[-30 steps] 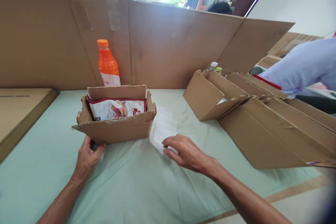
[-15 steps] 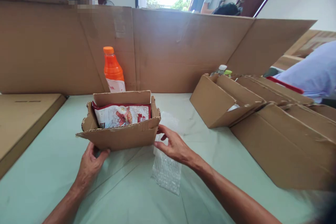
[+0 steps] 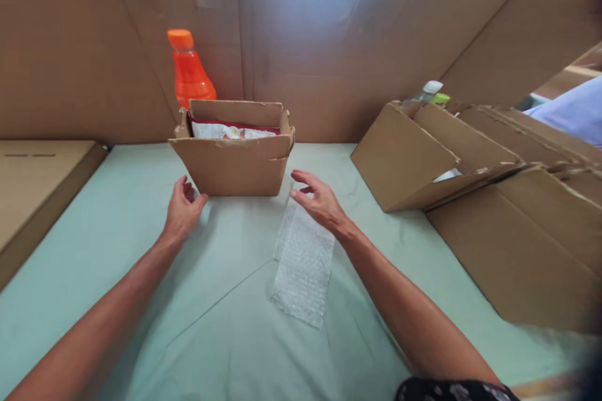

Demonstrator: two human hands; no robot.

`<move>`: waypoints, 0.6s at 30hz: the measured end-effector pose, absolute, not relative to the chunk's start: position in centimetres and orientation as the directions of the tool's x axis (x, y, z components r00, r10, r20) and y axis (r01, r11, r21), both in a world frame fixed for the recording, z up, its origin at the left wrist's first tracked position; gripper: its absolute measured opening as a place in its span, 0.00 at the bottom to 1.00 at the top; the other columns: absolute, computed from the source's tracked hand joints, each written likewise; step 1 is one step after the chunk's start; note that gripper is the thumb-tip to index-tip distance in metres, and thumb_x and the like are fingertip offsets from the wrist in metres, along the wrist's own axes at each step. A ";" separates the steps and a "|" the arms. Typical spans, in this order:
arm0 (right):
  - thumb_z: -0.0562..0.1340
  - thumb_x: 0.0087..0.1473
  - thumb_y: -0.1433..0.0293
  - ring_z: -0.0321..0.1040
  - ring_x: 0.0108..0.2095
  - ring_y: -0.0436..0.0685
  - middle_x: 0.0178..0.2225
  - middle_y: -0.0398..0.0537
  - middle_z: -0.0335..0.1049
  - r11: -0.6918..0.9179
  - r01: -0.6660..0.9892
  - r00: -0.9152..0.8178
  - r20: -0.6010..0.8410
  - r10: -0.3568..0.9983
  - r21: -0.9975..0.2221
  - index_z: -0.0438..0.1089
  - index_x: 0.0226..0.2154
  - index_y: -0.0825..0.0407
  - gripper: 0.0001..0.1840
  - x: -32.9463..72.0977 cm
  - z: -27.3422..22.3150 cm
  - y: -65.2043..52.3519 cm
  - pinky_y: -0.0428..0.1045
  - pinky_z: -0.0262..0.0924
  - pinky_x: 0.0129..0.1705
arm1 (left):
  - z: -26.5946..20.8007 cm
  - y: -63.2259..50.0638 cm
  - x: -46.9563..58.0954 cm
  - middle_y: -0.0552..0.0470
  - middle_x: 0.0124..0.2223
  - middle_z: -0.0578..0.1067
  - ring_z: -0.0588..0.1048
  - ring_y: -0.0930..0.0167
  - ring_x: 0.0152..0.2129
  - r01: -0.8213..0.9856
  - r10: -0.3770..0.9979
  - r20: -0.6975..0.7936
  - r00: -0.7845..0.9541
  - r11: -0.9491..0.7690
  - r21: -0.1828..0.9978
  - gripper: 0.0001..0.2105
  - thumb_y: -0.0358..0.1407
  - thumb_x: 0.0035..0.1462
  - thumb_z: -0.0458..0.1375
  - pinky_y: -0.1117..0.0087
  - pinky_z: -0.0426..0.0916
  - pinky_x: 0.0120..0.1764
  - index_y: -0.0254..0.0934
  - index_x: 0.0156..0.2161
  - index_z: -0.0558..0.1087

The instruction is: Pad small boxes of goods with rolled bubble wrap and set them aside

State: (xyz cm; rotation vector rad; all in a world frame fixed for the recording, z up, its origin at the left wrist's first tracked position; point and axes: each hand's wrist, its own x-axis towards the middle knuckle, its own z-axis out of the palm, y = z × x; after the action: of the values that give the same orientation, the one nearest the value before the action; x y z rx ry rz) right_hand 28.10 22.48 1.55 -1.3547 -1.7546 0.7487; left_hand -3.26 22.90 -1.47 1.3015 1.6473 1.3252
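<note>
A small cardboard box [image 3: 232, 168] with its top uncovered stands upright in front of an orange drink bottle [image 3: 190, 75], hiding the lower part of it. Inside the box, the top of a white-and-red printed bag [image 3: 235, 131] shows. My left hand [image 3: 185, 210] is at the box's lower left corner, thumb and fingers apart, holding nothing; whether the thumb tip touches the cardboard I cannot tell. To the right of the box, my right hand [image 3: 320, 200] is open, a small gap from it. Under and in front of that hand lies a sheet of bubble wrap [image 3: 303, 269].
Several cardboard bins [image 3: 512, 244] stand together at the right, bottle caps [image 3: 433, 88] showing behind them. A flat cardboard box [image 3: 37, 194] lies at the left. A tall cardboard wall [image 3: 329, 56] closes off the back of the green-covered table [image 3: 226, 326]. Someone's pale sleeve [image 3: 574, 109] shows at far right.
The box has moved back, nearer the bottle, and now sits level. Both hands have loosened from it, the right one drawing clear. My view has tilted down.
</note>
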 end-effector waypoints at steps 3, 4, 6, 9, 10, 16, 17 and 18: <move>0.59 0.56 0.60 0.70 0.54 0.61 0.57 0.55 0.71 0.198 0.651 -0.028 0.238 0.971 -0.733 0.76 0.45 0.50 0.19 32.6 0.8 20.1 0.54 0.67 0.48 | -1.5 17.3 -3.0 0.40 0.54 0.74 0.73 0.58 0.51 0.455 0.978 0.126 -0.165 -0.038 0.890 0.30 0.40 0.51 0.62 0.59 0.69 0.48 0.35 0.60 0.67; 0.59 0.56 0.60 0.71 0.52 0.61 0.55 0.55 0.72 0.162 0.690 0.010 0.233 0.972 -0.706 0.76 0.43 0.50 0.18 34.0 0.5 19.5 0.54 0.67 0.47 | -1.4 15.4 -2.4 0.42 0.51 0.76 0.74 0.59 0.48 0.512 0.989 0.145 -0.040 -0.104 0.853 0.24 0.41 0.53 0.61 0.61 0.70 0.44 0.37 0.55 0.71; 0.59 0.54 0.60 0.71 0.50 0.63 0.52 0.57 0.73 0.100 0.734 0.073 0.224 0.972 -0.672 0.76 0.41 0.51 0.17 35.8 -0.4 19.0 0.56 0.67 0.47 | -1.3 12.5 -0.3 0.45 0.44 0.78 0.76 0.61 0.42 0.587 0.966 0.184 0.182 -0.257 0.768 0.14 0.41 0.57 0.57 0.61 0.69 0.41 0.39 0.45 0.77; 0.62 0.52 0.60 0.70 0.51 0.65 0.50 0.57 0.74 0.070 0.781 0.101 0.237 0.966 -0.620 0.76 0.39 0.51 0.16 36.1 -1.8 19.3 0.60 0.64 0.52 | -1.0 10.5 4.3 0.47 0.36 0.78 0.75 0.62 0.37 0.703 0.929 0.168 0.331 -0.361 0.612 0.09 0.40 0.59 0.56 0.59 0.66 0.43 0.39 0.36 0.77; 0.63 0.51 0.60 0.69 0.51 0.66 0.50 0.57 0.74 0.069 0.796 0.098 0.240 0.966 -0.601 0.76 0.39 0.51 0.16 35.8 -2.2 19.5 0.61 0.62 0.54 | -0.9 10.2 5.8 0.47 0.35 0.77 0.74 0.61 0.37 0.750 0.925 0.131 0.356 -0.367 0.551 0.09 0.41 0.59 0.57 0.58 0.65 0.43 0.39 0.34 0.76; 0.65 0.51 0.62 0.65 0.55 0.69 0.54 0.55 0.72 0.089 0.849 0.059 0.259 0.964 -0.521 0.74 0.28 0.49 0.09 34.1 -2.6 18.3 0.65 0.57 0.57 | 0.1 8.6 8.6 0.48 0.33 0.77 0.74 0.60 0.38 0.835 0.903 -0.047 0.427 -0.373 0.405 0.08 0.35 0.59 0.57 0.59 0.62 0.43 0.38 0.28 0.72; 0.64 0.52 0.62 0.64 0.55 0.69 0.55 0.55 0.71 0.100 0.853 0.051 0.271 0.961 -0.513 0.74 0.28 0.49 0.09 34.0 -2.4 18.0 0.65 0.57 0.57 | 0.4 8.4 8.2 0.49 0.33 0.77 0.74 0.62 0.37 0.832 0.903 -0.053 0.425 -0.368 0.415 0.08 0.33 0.59 0.57 0.60 0.61 0.41 0.38 0.28 0.72; 0.64 0.53 0.62 0.63 0.56 0.68 0.56 0.54 0.70 0.112 0.856 0.043 0.286 0.957 -0.505 0.74 0.29 0.49 0.08 33.8 -2.1 17.8 0.65 0.56 0.57 | 0.7 8.2 7.6 0.50 0.32 0.77 0.74 0.63 0.36 0.828 0.903 -0.060 0.425 -0.361 0.428 0.09 0.33 0.60 0.56 0.62 0.61 0.41 0.38 0.28 0.71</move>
State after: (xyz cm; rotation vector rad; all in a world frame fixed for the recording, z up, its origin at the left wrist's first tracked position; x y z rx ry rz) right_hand 33.80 17.77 -2.11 -1.7605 -1.8284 0.2310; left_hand 7.63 8.22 0.65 2.2902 1.4754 0.2604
